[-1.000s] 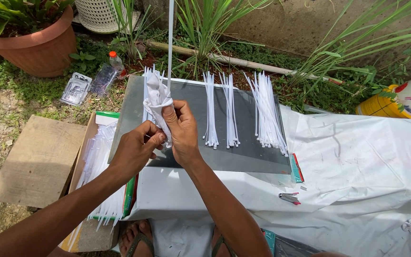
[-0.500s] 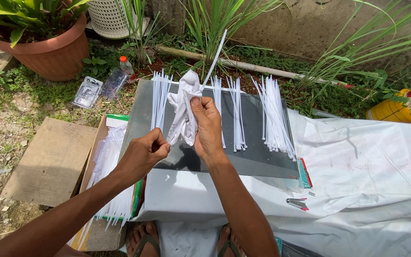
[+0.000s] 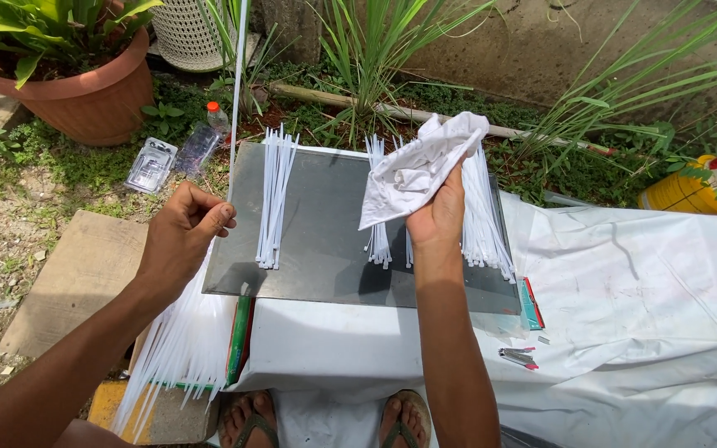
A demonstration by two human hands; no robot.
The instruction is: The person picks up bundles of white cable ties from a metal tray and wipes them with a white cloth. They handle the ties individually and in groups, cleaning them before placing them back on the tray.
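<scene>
At six o'clock, nearest the camera, two feet in sandals (image 3: 323,417) show under the edge of a white sheet (image 3: 624,332) that covers the work surface. At seven o'clock a loose bundle of white cable ties (image 3: 178,348) hangs off a cardboard box, handy to the left arm.

On the sheet lies a dark glass pane (image 3: 325,232), which gives a flat, smooth bed for sorting. Small nail clippers (image 3: 518,357) rest on the sheet at four o'clock, just beside the pane's red-and-green edge strip.

The left hand (image 3: 178,245) hovers at nine o'clock over the pane's left edge. Its fingers are curled in with thumb and forefinger pinched on one long white tie (image 3: 236,91) that runs straight up out of view, likely held taut so it stays straight.

The right hand (image 3: 439,217) is at one o'clock above the pane, fingers closed around a crumpled white cloth (image 3: 421,166), raised clear of the rows. The cloth hangs in front of the middle ties, so part of them is hidden.

On the pane, ties lie in separate parallel rows: one at eleven o'clock (image 3: 275,195), more at twelve and one o'clock (image 3: 483,220), apart so the groups do not mix.

Beyond, at ten o'clock, a terracotta pot (image 3: 85,99), a plastic bottle (image 3: 202,141) and a clear blister pack (image 3: 150,164) sit on the ground; grass-like plants stand against a wall.
</scene>
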